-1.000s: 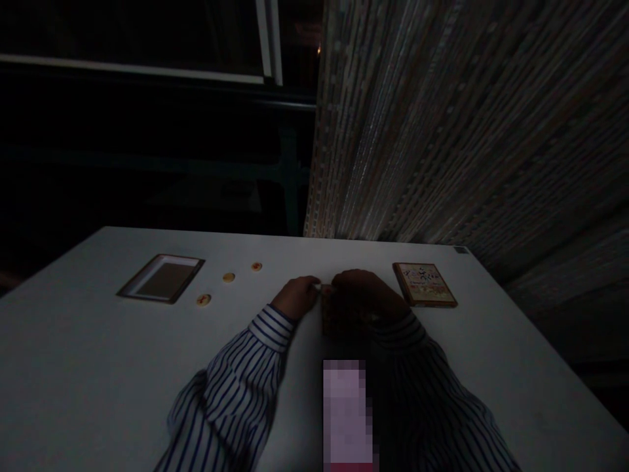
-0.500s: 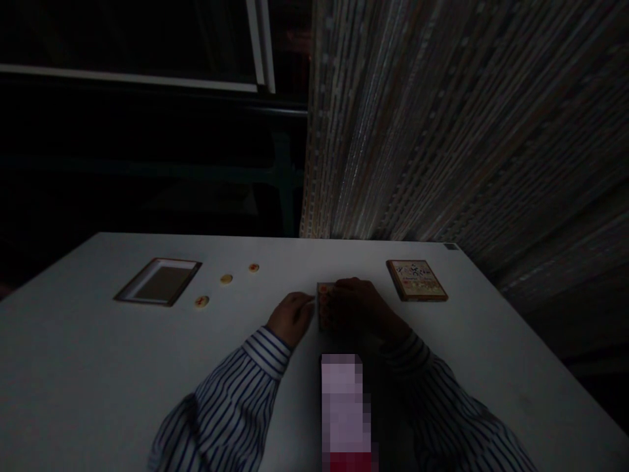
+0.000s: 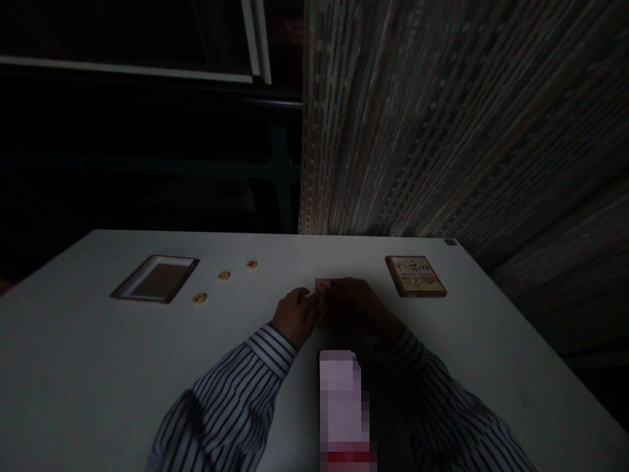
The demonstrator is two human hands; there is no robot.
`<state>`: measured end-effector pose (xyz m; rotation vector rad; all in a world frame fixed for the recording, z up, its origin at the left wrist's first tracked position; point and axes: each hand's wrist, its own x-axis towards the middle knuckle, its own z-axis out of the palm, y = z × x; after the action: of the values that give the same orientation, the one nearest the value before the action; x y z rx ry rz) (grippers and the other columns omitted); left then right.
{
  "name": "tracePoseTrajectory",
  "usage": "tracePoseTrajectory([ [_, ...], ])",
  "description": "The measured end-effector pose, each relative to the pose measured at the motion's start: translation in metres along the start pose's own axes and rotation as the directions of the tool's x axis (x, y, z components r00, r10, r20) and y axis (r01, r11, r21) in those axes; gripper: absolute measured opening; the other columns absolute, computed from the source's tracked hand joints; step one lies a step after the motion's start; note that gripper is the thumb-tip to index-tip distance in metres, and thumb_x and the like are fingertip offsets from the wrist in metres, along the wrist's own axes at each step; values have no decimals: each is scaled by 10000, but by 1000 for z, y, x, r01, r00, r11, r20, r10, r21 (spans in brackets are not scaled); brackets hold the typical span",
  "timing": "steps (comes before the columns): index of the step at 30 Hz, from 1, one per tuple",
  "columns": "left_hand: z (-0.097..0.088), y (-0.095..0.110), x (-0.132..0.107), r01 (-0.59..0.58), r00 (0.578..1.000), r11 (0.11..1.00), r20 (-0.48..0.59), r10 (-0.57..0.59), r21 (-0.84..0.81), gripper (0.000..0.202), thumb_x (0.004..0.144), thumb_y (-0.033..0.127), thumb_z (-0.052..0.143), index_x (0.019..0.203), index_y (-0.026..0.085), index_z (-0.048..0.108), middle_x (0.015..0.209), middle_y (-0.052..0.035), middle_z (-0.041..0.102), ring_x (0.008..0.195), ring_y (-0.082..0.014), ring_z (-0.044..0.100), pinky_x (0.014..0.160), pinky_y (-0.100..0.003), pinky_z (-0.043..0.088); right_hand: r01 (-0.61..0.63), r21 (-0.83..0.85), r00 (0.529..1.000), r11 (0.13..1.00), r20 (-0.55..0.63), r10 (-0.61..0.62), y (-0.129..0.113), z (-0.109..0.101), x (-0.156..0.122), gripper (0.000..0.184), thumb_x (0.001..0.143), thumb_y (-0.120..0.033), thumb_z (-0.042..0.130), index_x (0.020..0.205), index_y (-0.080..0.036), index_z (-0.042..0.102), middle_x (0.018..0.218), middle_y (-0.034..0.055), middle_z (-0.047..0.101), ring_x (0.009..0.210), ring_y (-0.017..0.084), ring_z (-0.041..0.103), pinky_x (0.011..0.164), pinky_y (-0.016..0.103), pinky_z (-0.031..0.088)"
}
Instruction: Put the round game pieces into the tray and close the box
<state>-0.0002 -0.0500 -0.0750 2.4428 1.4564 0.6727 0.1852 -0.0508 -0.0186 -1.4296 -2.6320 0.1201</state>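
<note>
A small shallow box (image 3: 322, 320) with round Chinese chess pieces in it lies on the table in front of me, partly covered by my hands. One piece (image 3: 322, 285) with a red mark shows in its upper left corner. My left hand (image 3: 296, 316) is closed at the box's left side, its thumb and fingers at the edge. My right hand (image 3: 362, 305) reaches over the box from the right, fingers bent down onto the pieces. Deep shadow hides most of its fingertips, and I cannot make out what they hold.
Three loose chess pieces (image 3: 224, 276) lie apart on the white table (image 3: 98, 354), left of my hands. Beyond them is an open box tray (image 3: 173, 301). A printed box lid (image 3: 419, 275) lies at the right. A strand curtain (image 3: 373, 118) hangs behind the table.
My left hand has shifted slightly and its fingers now lie closer over the box's left edge. My right hand has moved little over the pieces. The whole view has tilted slightly.
</note>
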Motion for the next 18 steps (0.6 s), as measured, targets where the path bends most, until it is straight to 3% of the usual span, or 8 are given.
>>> tracePoseTrajectory([
  [18,2,-1,-1,5,1000,1000,-6,-5,19,350,863,295,398,1161,218,564,1102,-102,538,977,-220,530,844,-378,446,10,11,1000,1000,-16,-10,-2,-2,1,367,865,-330,478,1215,-226,509,1182,99,571,1049,206,516,880,364,365],
])
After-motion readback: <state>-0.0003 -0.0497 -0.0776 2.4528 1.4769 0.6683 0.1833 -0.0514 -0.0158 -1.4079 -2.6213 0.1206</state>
